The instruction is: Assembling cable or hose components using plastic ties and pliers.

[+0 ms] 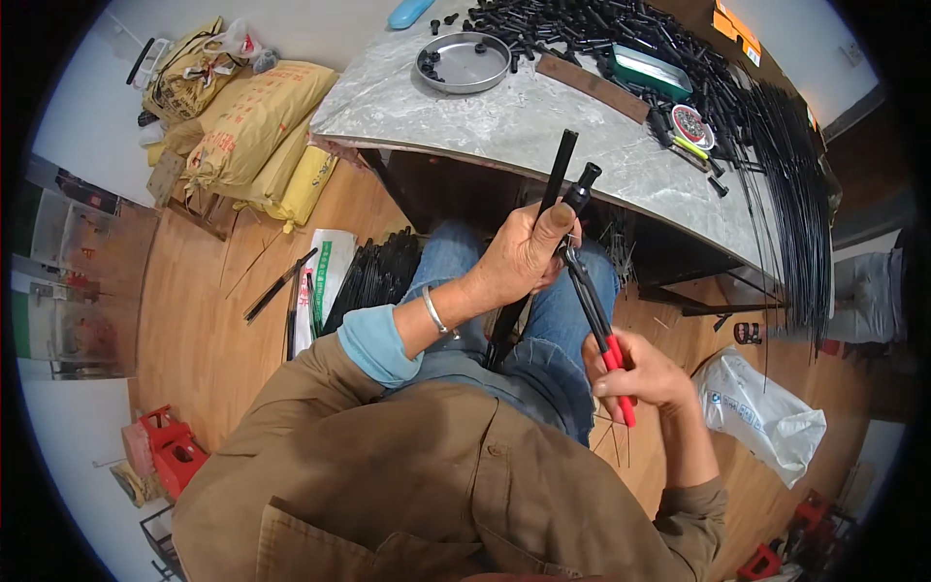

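My left hand (pixel 516 257), with a bracelet at its wrist, is closed around a long black rod (pixel 561 167), which slants up past the table edge and whose lower end runs down between my knees. Beside the rod, a black fitting with a narrow neck (pixel 583 186) stands up from the same grip. My right hand (pixel 648 372) is wrapped around the red handles of a pair of pliers (pixel 593 308). The dark jaws reach up to the fitting's underside, by my left fingers; whether they bite on something there is hard to make out.
On the marble-patterned table (pixel 388 114) are a round metal tray (pixel 465 80), a heap of black fittings (pixel 611 29), a green box (pixel 652 72) and thin black rods (pixel 795 194) hanging over the right edge. Black rods (pixel 373 276) lie left of my legs. Yellow sacks (pixel 257 126) and a white bag (pixel 756 412) rest farther out.
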Demonstrator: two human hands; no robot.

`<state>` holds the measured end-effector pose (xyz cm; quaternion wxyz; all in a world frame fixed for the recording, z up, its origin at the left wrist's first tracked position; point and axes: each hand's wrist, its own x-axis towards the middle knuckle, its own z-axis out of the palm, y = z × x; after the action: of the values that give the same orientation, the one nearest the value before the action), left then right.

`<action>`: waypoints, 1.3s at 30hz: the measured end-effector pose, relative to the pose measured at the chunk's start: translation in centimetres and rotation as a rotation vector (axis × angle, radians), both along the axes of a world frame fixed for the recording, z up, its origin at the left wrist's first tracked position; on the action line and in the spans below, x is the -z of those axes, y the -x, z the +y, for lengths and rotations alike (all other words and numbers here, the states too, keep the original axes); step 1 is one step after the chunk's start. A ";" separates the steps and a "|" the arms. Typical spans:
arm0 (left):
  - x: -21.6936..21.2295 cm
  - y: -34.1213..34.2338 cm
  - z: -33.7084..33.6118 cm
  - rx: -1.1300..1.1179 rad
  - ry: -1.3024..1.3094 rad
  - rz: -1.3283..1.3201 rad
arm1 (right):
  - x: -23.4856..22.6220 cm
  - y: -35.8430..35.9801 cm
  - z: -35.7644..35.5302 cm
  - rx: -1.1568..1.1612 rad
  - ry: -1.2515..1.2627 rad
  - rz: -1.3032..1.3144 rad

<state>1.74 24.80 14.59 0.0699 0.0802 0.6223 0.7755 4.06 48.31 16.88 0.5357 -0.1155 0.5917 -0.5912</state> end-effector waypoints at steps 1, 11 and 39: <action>0.0 -0.1 -0.1 -0.016 -0.003 0.001 | 0.0 0.0 -0.3 -0.016 -0.003 0.001; -0.1 0.1 0.4 0.066 -0.045 -0.016 | -0.8 -0.7 -0.6 0.147 0.005 -0.060; 0.1 0.3 0.9 0.004 -0.074 -0.034 | -7.0 1.6 -2.7 -0.031 -0.653 0.306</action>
<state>1.40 25.68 14.48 0.0789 0.0707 0.5918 0.7991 2.48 45.57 23.92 0.4585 -0.0346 0.8209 -0.3387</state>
